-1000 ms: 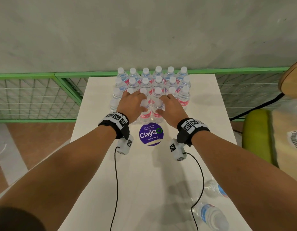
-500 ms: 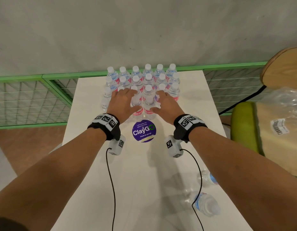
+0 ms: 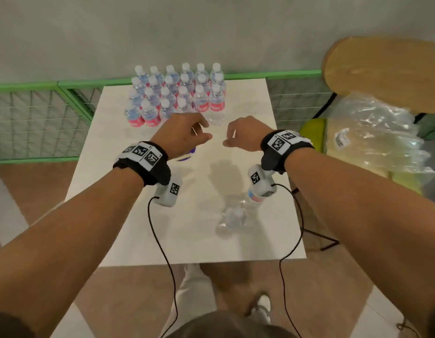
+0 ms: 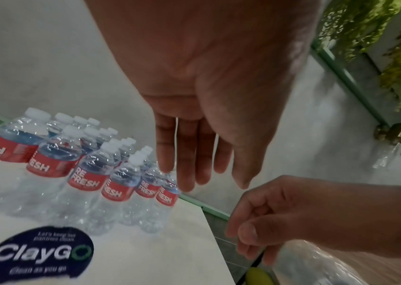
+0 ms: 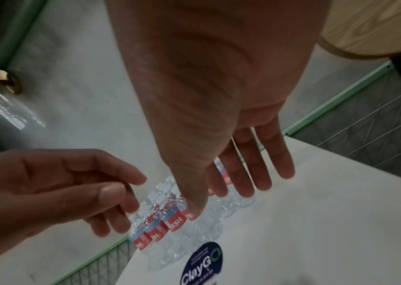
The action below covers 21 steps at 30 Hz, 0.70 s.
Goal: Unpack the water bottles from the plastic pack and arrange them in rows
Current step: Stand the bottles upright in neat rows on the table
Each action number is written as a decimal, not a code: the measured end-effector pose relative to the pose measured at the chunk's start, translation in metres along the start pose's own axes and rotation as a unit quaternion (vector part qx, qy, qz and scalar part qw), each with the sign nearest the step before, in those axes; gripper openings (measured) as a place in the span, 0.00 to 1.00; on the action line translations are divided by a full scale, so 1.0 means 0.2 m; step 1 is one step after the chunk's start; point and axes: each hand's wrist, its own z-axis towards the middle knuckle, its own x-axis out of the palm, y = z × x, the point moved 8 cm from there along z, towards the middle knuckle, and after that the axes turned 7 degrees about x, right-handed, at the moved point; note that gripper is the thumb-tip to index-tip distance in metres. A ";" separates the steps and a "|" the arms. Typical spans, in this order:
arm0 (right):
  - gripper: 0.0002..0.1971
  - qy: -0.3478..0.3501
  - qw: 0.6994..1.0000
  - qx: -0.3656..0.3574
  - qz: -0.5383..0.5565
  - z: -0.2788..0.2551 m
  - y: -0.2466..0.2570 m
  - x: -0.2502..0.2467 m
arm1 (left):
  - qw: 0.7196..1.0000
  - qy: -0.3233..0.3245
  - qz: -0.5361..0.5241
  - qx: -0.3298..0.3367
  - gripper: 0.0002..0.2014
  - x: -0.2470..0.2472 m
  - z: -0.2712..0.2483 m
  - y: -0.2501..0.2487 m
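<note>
While the clear red-labelled plastic water bottles [image 3: 177, 98] stand in rows on the white table [image 3: 248, 147], left hand [image 3: 181, 134] and right hand [image 3: 243, 135] hover near them, fingers relaxed, empty.

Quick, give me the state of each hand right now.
Left hand: open, fingers relaxed, holding nothing, above the table near the water bottles.
Right hand: open, fingers loosely curled, holding nothing.

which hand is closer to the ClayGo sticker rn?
Left. The left hand hovers right over the sticker, partly hiding it; the right hand hangs farther off to its right.
</note>
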 end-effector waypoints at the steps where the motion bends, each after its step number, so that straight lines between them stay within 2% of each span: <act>1: 0.19 0.015 1.000 -0.003 -0.020 -0.07 -0.03 0.02 | 1.000 0.011 0.000 -0.006 0.16 0.05 -0.05 -0.07; 7: 0.22 0.062 0.994 -0.020 -0.086 -0.41 -0.19 0.19 | 0.996 0.085 -0.005 -0.031 0.20 0.37 -0.29 -0.38; 13: 0.20 0.024 0.994 -0.042 -0.097 -0.56 -0.30 0.31 | 0.980 0.188 0.051 -0.039 0.24 0.66 -0.47 -0.54; 16: 0.17 -0.009 0.995 -0.052 -0.086 -0.60 -0.32 0.33 | 0.976 0.189 0.100 -0.035 0.21 0.73 -0.50 -0.55; 21: 0.14 -0.016 0.997 -0.054 -0.061 -0.61 -0.36 0.37 | 0.974 0.162 0.152 -0.037 0.13 0.77 -0.55 -0.52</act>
